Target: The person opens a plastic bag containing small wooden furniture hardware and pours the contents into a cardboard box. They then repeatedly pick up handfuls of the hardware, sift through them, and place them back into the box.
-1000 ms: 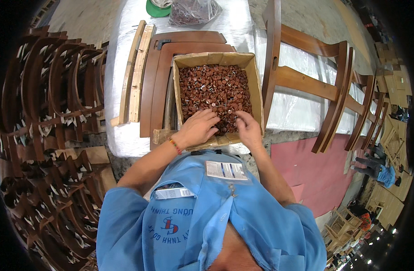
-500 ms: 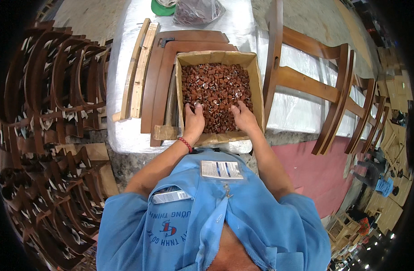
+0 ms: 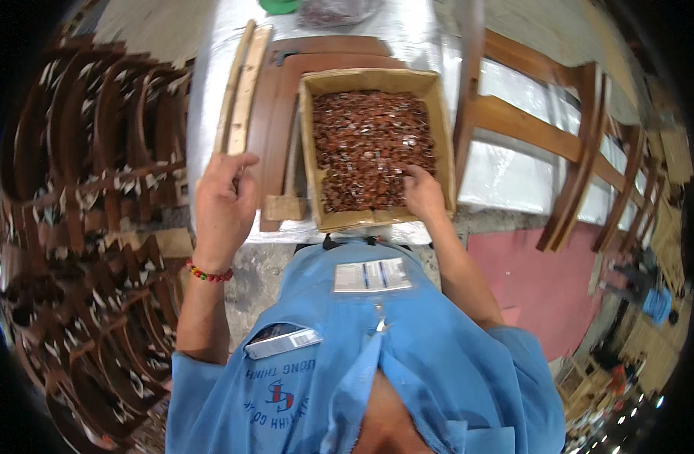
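Note:
An open cardboard box point(image 3: 309, 144) holds a heap of small brown round-headed pieces point(image 3: 369, 140) with shiny metal pins. My right hand point(image 3: 425, 195) is inside its near right part, fingers bent down at the heap; what they grip is hidden. Left of the box, my left hand point(image 3: 227, 193) covers the near ends of two pale wooden strips point(image 3: 245, 91). Its fingers are curled in, and what they hold cannot be made out. A hammer point(image 3: 285, 207) with a blocky wooden head lies between that hand and the box, its handle partly hidden beside the cardboard.
Brown wooden frame parts point(image 3: 275, 113) lie under and beside the box on a wrapped white surface point(image 3: 211, 68). Chair-like wooden frames point(image 3: 528, 136) stand at the right. Curved brown parts point(image 3: 97, 129) are stacked at the left. A green item point(image 3: 279, 6) and a plastic bag point(image 3: 339, 11) sit far back.
My left hand has left the box and swung left to the wooden strips. My right hand stays in the box, its fingers more curled. The whole view has shifted slightly.

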Demonstrator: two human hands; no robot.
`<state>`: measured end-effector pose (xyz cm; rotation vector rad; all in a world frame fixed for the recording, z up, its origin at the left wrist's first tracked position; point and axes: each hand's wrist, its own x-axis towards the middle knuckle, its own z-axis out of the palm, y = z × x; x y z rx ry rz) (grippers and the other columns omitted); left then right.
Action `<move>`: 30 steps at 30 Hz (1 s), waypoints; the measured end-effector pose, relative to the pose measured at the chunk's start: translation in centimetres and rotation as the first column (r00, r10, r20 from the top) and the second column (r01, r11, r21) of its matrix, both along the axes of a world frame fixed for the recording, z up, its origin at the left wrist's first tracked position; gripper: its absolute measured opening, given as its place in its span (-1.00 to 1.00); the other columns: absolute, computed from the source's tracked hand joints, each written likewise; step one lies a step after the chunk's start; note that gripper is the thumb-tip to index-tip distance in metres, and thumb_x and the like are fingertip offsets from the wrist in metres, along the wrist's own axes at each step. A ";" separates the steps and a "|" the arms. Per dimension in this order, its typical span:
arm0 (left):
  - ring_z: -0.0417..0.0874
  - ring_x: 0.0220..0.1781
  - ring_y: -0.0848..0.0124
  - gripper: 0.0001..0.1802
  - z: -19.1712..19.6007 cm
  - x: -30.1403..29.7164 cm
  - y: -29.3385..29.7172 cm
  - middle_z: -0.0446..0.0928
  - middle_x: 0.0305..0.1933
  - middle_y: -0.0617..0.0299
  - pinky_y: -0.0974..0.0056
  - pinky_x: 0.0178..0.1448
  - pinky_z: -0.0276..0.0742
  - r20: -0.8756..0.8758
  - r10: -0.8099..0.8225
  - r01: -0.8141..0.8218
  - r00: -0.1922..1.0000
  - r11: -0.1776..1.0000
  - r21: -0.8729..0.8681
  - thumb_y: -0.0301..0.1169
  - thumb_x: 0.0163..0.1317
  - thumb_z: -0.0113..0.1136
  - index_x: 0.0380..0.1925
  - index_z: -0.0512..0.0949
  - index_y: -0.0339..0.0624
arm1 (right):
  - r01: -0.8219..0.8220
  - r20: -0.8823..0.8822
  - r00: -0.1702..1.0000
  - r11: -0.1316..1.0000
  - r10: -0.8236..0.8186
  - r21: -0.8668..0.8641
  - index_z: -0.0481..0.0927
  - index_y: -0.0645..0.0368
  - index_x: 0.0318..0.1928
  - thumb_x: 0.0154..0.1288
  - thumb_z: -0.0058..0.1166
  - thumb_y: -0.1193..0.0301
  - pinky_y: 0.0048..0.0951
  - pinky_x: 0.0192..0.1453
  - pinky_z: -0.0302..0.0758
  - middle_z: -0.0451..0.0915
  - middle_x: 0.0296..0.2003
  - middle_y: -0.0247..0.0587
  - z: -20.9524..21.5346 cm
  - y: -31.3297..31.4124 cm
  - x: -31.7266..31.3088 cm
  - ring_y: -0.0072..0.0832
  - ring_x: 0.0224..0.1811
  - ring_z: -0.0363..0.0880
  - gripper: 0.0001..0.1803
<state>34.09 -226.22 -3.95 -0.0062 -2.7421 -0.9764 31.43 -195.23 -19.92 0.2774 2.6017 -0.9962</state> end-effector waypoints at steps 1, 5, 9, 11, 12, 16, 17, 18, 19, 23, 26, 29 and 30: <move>0.52 -0.41 0.24 -0.77 -1.1 0.3 0.5 0.46 -0.43 0.03 0.26 -0.28 0.44 0.138 -0.023 0.022 0.990 1.000 0.008 -0.61 0.08 0.02 -0.24 0.57 -0.33 | 0.015 0.026 1.000 0.999 -0.016 0.039 0.56 0.10 0.04 0.25 -0.02 0.34 -0.17 0.10 0.47 0.59 -0.12 0.10 -0.2 0.0 -0.1 -0.03 -0.04 0.56 -0.65; 0.54 -0.33 0.33 -0.72 -6.6 0.7 4.2 0.50 -0.39 0.11 0.31 -0.17 0.47 0.383 -0.083 0.033 0.920 0.990 0.135 -0.61 0.11 0.03 -0.15 0.58 -0.30 | -0.094 -0.129 0.986 0.994 0.101 0.058 0.56 0.23 -0.03 0.21 -0.03 0.40 -0.13 0.12 0.45 0.55 -0.10 0.16 -0.4 0.1 0.3 0.00 -0.02 0.53 -0.67; 0.54 -0.36 0.33 -0.70 -8.7 1.4 6.7 0.49 -0.37 0.08 0.31 -0.23 0.47 0.402 -0.195 0.099 0.895 0.964 0.248 -0.59 0.08 0.05 -0.15 0.59 -0.29 | -0.104 -0.184 0.976 0.992 0.116 0.075 0.58 0.26 -0.07 0.21 -0.03 0.39 -0.17 0.12 0.45 0.57 -0.08 0.09 -0.3 0.9 1.3 -0.02 -0.01 0.53 -0.68; 0.49 -0.35 0.46 -0.70 -7.8 1.5 7.4 0.45 -0.38 0.19 0.42 -0.21 0.43 0.424 -0.211 0.092 0.881 0.955 0.283 -0.62 0.10 0.03 -0.15 0.58 -0.29 | -0.099 -0.245 0.963 0.994 0.109 0.051 0.58 0.26 -0.09 0.20 -0.03 0.39 -0.17 0.11 0.45 0.58 -0.10 0.08 -0.4 0.8 1.6 -0.02 -0.02 0.53 -0.70; 0.47 -0.34 0.48 -0.69 -6.8 1.4 7.3 0.44 -0.37 0.22 0.43 -0.21 0.42 0.399 -0.226 0.091 0.889 0.939 0.331 -0.63 0.10 0.02 -0.14 0.58 -0.28 | -0.101 -0.237 0.966 0.994 0.106 0.036 0.58 0.26 -0.09 0.20 -0.02 0.39 -0.17 0.11 0.46 0.58 -0.10 0.08 -0.3 0.6 1.6 -0.01 -0.03 0.53 -0.69; 0.41 -0.28 0.59 -0.64 -1.2 1.4 5.4 0.41 -0.31 0.36 0.49 -0.19 0.36 0.192 -0.292 0.152 0.937 0.837 0.526 -0.70 0.08 -0.03 -0.13 0.57 -0.22 | -0.021 -0.165 0.986 0.998 0.011 -0.059 0.59 0.21 -0.06 0.25 -0.01 0.34 -0.22 0.09 0.48 0.60 -0.06 0.05 2.0 1.2 1.2 -0.10 -0.03 0.59 -0.69; 0.40 -0.29 0.60 -0.64 0.3 1.5 4.1 0.41 -0.29 0.38 0.50 -0.18 0.34 0.163 -0.255 0.164 0.953 0.888 0.429 -0.71 0.09 -0.04 -0.13 0.57 -0.24 | -0.008 -0.091 0.996 0.981 -0.010 -0.194 0.59 0.18 -0.04 0.28 0.02 0.34 -0.32 0.07 0.50 0.62 -0.08 -0.01 3.3 2.4 1.0 -0.25 -0.05 0.61 -0.71; 0.46 -0.28 0.54 -0.60 1.6 1.7 2.8 0.46 -0.27 0.30 0.46 -0.11 0.41 0.177 -0.164 0.107 0.970 0.950 0.294 -0.73 0.06 -0.03 -0.09 0.56 -0.26 | -0.013 -0.050 0.999 0.961 0.000 -0.276 0.58 0.16 0.00 0.31 0.05 0.34 -0.40 0.06 0.49 0.64 -0.10 -0.17 4.8 4.2 0.6 -0.41 -0.08 0.58 -0.70; 0.46 -0.25 0.54 -0.60 2.3 1.7 2.1 0.46 -0.25 0.31 0.45 -0.10 0.41 0.163 -0.116 0.031 0.980 0.894 0.448 -0.76 0.05 -0.02 -0.08 0.54 -0.34 | -0.021 -0.110 0.993 0.851 -0.043 -0.524 0.58 0.16 0.02 0.33 0.07 0.35 -0.43 0.06 0.48 0.62 -0.11 -0.32 6.5 6.6 0.9 -0.53 -0.07 0.54 -0.71; 0.51 -0.23 0.50 -0.69 1.3 0.1 0.7 0.44 -0.26 0.23 0.40 -0.09 0.45 0.141 -0.254 0.147 0.957 0.842 0.518 -0.74 0.14 0.02 -0.09 0.54 -0.41 | 0.208 -0.188 0.896 0.753 -0.403 -0.624 0.56 0.22 0.04 0.35 0.01 0.37 -0.45 0.01 0.48 0.62 -0.07 -0.28 12.4 17.4 4.7 -0.51 -0.07 0.58 -0.69; 0.58 -0.18 0.43 -0.72 -0.9 -1.4 2.2 0.47 -0.24 0.20 0.38 -0.05 0.47 0.200 -0.442 0.280 0.874 0.797 0.535 -0.73 0.17 0.03 -0.11 0.55 -0.41 | 0.585 -0.207 0.668 0.676 -0.715 -0.448 0.56 0.21 0.04 0.33 0.04 0.35 -0.48 -0.09 0.48 0.62 -0.14 -0.27 12.2 20.9 12.7 -0.53 -0.17 0.57 -0.68; 0.60 -0.17 0.40 -0.74 -2.3 -3.3 5.6 0.50 -0.19 0.15 0.39 -0.05 0.48 0.208 -0.663 0.478 0.719 0.690 0.544 -0.72 0.17 0.04 -0.13 0.55 -0.41 | 0.853 0.022 0.406 0.370 -0.913 -0.369 0.57 0.25 -0.01 0.34 0.00 0.31 -0.51 -0.21 0.46 0.60 -0.24 -0.29 8.0 19.5 23.2 -0.56 -0.27 0.52 -0.67; 0.59 -0.17 0.39 -0.75 -2.5 -3.6 7.1 0.50 -0.18 0.15 0.39 -0.05 0.47 0.213 -0.709 0.491 0.672 0.642 0.589 -0.71 0.17 0.04 -0.14 0.55 -0.42 | 0.905 0.087 0.297 0.251 -0.951 -0.344 0.57 0.27 -0.03 0.35 -0.02 0.30 -0.51 -0.25 0.46 0.59 -0.27 -0.29 6.0 18.2 26.5 -0.56 -0.29 0.51 -0.67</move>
